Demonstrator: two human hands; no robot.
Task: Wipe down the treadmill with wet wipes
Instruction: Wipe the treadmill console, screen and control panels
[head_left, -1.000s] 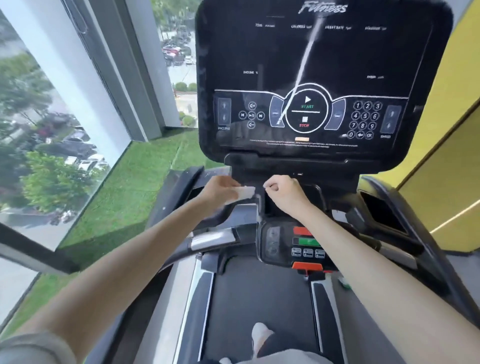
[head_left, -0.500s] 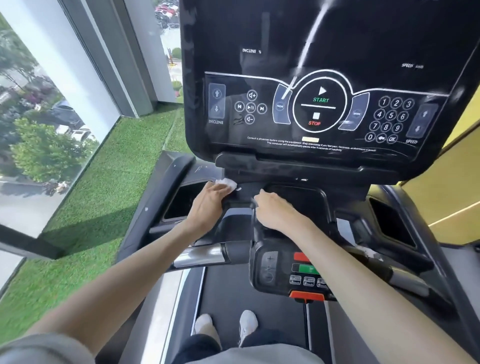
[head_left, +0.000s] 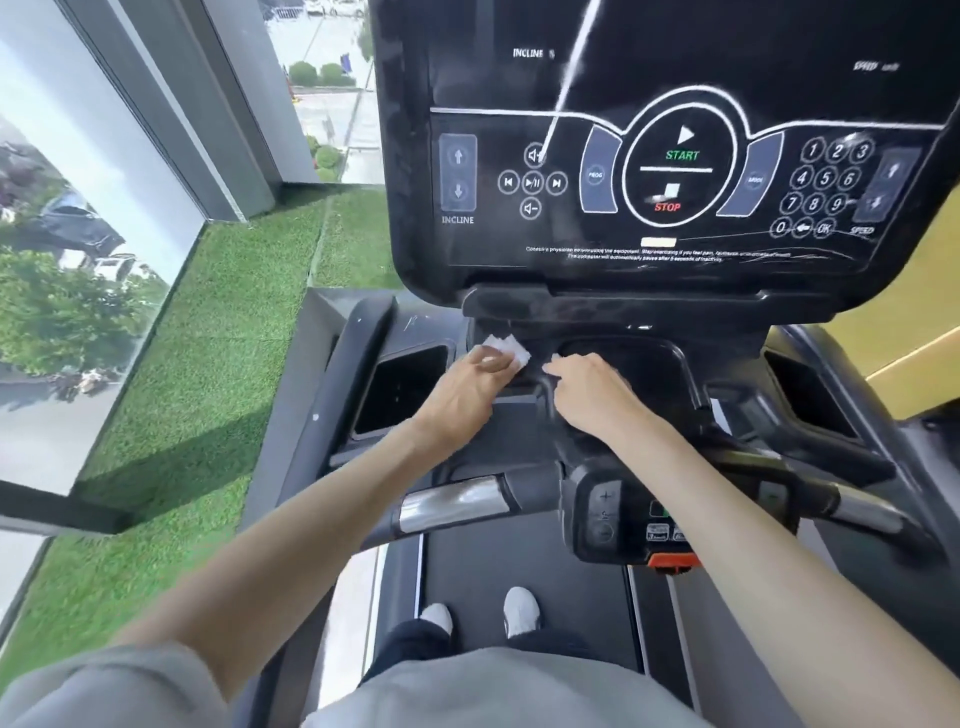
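Left hand (head_left: 467, 384) pinches the wipe (head_left: 506, 349) on the tray (head_left: 649, 364); right hand (head_left: 592, 395) rests alongside, grip unclear. Next, sweep across.

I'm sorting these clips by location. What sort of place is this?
Probably a gym, likely upstairs: a treadmill console with START, STOP and INCLINE keys, the belt underfoot, and a tall window looking down on trees and cars.

The console (head_left: 675, 218) runs off the top and right edges; its fine print (head_left: 649, 253) below STOP is too blurred to read. The left hand (head_left: 462, 395) covers most of the wipe (head_left: 505, 347). The right forearm (head_left: 727, 493) hides part of the button panel (head_left: 618, 519).
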